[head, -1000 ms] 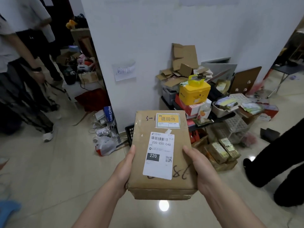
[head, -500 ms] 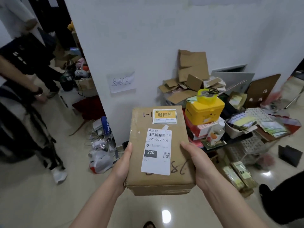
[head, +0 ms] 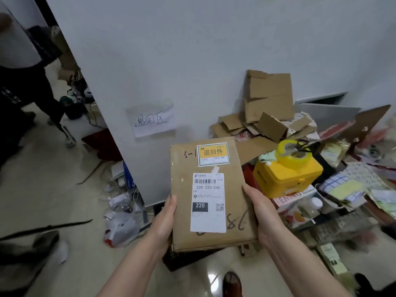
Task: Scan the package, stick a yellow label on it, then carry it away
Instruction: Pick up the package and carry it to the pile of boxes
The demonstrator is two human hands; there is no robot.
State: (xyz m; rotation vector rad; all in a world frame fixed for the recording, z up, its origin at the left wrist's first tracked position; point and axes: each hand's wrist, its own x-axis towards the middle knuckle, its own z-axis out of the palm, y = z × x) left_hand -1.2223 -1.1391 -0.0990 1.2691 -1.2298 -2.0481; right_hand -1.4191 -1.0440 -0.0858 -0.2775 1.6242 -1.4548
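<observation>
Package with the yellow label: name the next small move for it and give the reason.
Probably lower the package toward the floor below the handwritten paper sign on the wall. The yellow label is already stuck on its top, both hands, left hand and right hand, grip its sides, and the sign's first characters seem to match the label's, so this looks like the drop spot.

Yellow-labelled package (head: pixel 209 194) between both hands, left (head: pixel 165 219) and right (head: pixel 262 215), before white wall (head: pixel 192 50).

One package (head: pixel 210 196) — two labels (head: pixel 213 154)
</observation>
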